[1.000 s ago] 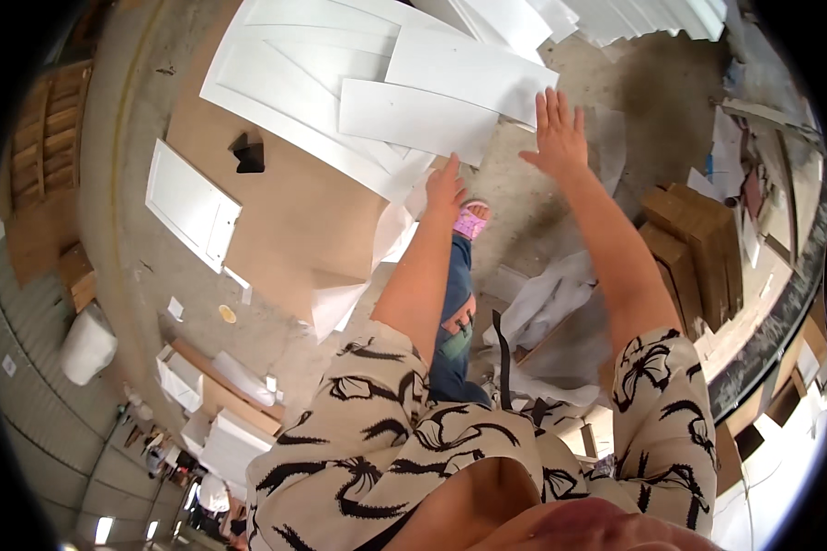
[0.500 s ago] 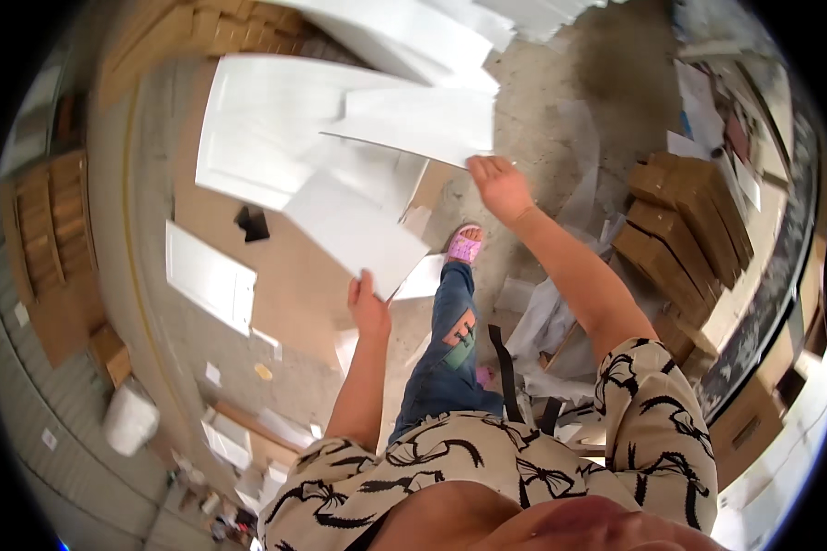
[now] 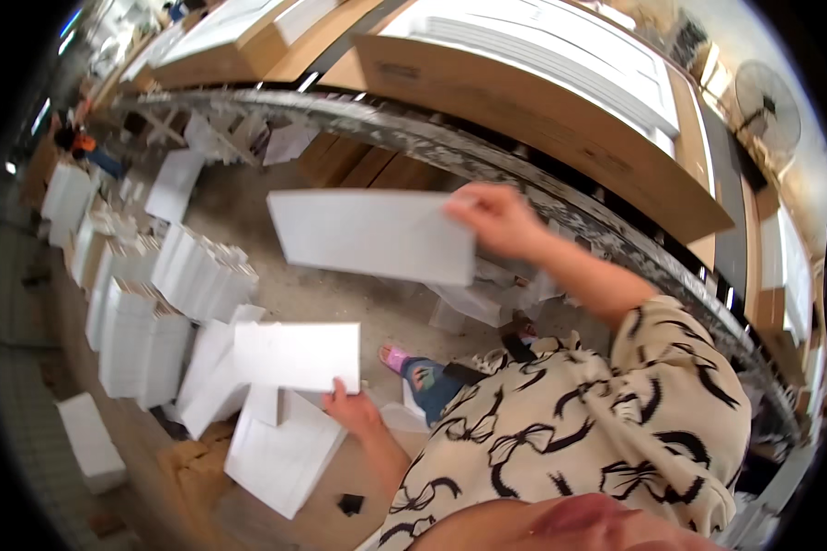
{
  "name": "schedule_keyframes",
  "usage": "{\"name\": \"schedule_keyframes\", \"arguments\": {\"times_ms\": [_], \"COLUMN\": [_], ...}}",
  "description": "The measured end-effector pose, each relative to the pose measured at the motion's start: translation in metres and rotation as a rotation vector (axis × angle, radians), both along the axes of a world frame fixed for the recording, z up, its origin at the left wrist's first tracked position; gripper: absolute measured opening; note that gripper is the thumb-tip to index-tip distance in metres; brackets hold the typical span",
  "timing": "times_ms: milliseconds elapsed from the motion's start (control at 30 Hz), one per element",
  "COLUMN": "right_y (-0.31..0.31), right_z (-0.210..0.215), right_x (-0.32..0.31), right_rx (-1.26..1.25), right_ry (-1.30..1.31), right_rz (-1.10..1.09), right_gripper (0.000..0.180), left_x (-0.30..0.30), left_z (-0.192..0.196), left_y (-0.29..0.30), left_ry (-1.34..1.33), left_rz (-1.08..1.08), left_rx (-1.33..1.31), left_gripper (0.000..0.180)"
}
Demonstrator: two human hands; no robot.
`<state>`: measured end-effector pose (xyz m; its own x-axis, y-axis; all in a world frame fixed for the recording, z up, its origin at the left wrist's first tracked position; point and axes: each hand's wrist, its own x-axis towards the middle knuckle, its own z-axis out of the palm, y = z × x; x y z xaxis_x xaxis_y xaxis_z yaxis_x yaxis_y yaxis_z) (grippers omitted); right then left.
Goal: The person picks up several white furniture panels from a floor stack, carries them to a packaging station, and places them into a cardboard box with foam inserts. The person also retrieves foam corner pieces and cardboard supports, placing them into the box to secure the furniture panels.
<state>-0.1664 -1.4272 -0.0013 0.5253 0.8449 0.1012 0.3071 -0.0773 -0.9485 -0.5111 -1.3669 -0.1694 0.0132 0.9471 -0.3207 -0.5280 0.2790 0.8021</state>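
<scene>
both hands, left hand [image 3: 352, 410] and right hand [image 3: 496, 218], each grip a white panel [image 3: 296, 355].

The right hand [image 3: 498, 220] is smeared with motion blur, so you can't count fingers or see how it pinches the long white panel [image 3: 372, 235]; its right end hides behind that hand. The left hand [image 3: 354, 411] shows mostly knuckles, with its fingertips tucked behind the smaller white panel [image 3: 296, 356]. That panel covers part of the loose white sheets [image 3: 280, 455] on the floor. The white stacks [image 3: 147, 303] at left blur together near the rim, so no counting them. The fan [image 3: 767, 101] at top right is tiny and warped.
</scene>
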Motion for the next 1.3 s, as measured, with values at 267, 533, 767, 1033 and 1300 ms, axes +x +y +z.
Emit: {"name": "schedule_keyframes", "arguments": {"times_ms": [267,533,767,1033,1300], "right_y": [-0.247,-0.32,-0.271,-0.253,-0.337], "right_z": [0.078,0.053,0.043,0.082,0.063], "right_x": [0.171,0.296,0.419,0.282,0.068], "right_rx": [0.54,0.686,0.575,-0.067,0.098], "right_ry": [0.495,0.631,0.65,0.18,0.514], "right_rz": [-0.566,-0.898,-0.938,-0.301,-0.495], "right_gripper": [0.022,0.022,0.032,0.044,0.029], "left_x": [0.151,0.173,0.24,0.31,0.355], "left_z": [0.131,0.175,0.189,0.198,0.201], "left_y": [-0.081,-0.123,-0.123,-0.142,-0.187], "left_ry": [-0.168,-0.1,-0.128,-0.263,-0.119], "left_rz": [-0.425,-0.543,-0.682,-1.101,-1.565], "left_rx": [0.137,0.213,0.212,0.139,0.247], "left_gripper": [0.02,0.026,0.025,0.026,0.034]}}
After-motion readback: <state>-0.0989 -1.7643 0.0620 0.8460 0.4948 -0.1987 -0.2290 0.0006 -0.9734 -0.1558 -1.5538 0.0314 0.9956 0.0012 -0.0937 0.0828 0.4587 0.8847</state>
